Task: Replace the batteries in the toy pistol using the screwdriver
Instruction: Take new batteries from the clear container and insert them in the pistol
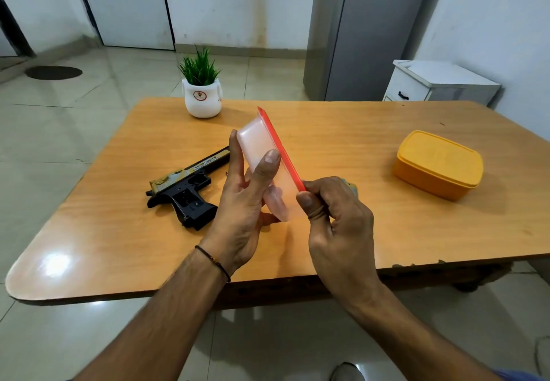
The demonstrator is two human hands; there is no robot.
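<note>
Box (257, 142), translucent pink plastic with a red lid (281, 148), tilts on edge above the glossy wooden table (357, 142). The left hand (238, 216) grips its body; the right hand (339, 219) pinches the lid's near corner. Left of them the pistol (184, 187), black and gold, lies flat on open tabletop.

We saw left hand (244, 202) holding pale box (262, 154) tilted above table (119, 231), thumb across base, fingers behind. Right hand (336, 216) pinched near corner of red lid (282, 148), lid on box. Pistol (187, 184) lay on side on table, left of hands, grip toward us. Yellow tub (437, 164) sat closed at right, well apart. Plant pot (202, 97) stood at far edge. We noted white cabinet (431, 82) on floor beyond.
</note>
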